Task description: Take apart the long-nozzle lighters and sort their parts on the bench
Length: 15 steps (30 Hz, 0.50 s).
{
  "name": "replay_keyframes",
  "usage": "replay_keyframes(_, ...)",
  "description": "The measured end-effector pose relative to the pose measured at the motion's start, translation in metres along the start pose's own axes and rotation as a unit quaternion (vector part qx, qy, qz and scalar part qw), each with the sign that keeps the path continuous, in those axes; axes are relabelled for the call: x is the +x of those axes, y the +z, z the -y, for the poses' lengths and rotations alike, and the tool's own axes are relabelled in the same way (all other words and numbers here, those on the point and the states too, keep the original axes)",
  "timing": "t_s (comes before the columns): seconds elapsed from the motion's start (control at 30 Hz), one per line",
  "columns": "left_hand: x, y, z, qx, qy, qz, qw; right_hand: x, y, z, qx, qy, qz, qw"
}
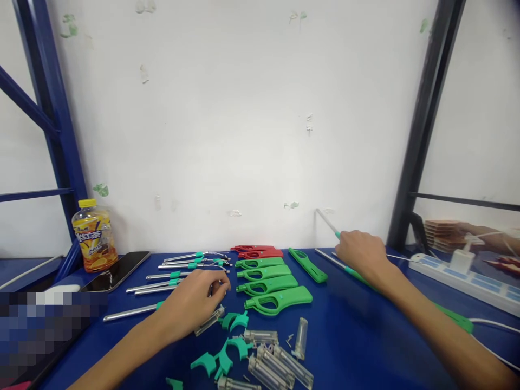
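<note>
My left hand (194, 303) is over the left-middle of the blue table, its fingers curled together; anything inside them is hidden. Just below it lies a clear fuel tank (210, 320), beside teal curved trigger pieces (239, 321). Metal lighter tubes (130, 313) with teal collars and thin wires lie to its left and behind. My right hand (361, 252) is closed around a stick lighter (328, 222), whose metal tube points up and left towards the wall. Below that hand another metal tube (331, 259) lies on the table. Green lighter handle shells (284, 298) are lined up between my hands.
Red handle shells (260, 253) lie at the back. Clear tanks (270, 368) are piled in front. A drink bottle (95, 238) and phone (117, 271) stand and lie at left. On the right are a white power strip (467, 279), cables and a metal post (414, 130).
</note>
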<state>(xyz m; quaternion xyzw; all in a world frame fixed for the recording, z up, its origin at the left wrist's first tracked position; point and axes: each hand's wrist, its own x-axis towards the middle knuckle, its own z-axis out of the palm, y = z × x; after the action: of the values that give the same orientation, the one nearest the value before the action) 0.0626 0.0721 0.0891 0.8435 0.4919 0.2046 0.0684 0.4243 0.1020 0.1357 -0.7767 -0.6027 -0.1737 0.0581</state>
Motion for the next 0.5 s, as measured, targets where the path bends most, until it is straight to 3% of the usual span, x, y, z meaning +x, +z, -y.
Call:
replay_keyframes(0.1, -0.001, 0.001, 0.0, 0.03, 0.037, -0.101, 0.994, -0.01, -0.012, 0.014, -0.012, -0.019, -0.05, 0.998)
replay_keyframes(0.17, -0.003, 0.001, -0.001, 0.056, 0.098, -0.182, 0.977, -0.019, -0.017, 0.027, -0.012, -0.06, -0.076, 0.995)
replay_keyframes(0.3, -0.007, -0.003, -0.009, 0.142, 0.221, -0.3, 0.917, -0.042, -0.014, 0.057, 0.0, -0.242, -0.156, 0.958)
replay_keyframes(0.4, -0.009, -0.001, -0.019, 0.219, 0.274, -0.315, 0.882, -0.063, -0.008, 0.075, 0.008, -0.39, -0.183, 0.903)
replay_keyframes(0.5, -0.009, 0.008, -0.023, 0.256, 0.292, -0.266, 0.882, -0.081, -0.004, 0.084, 0.03, -0.477, -0.213, 0.852)
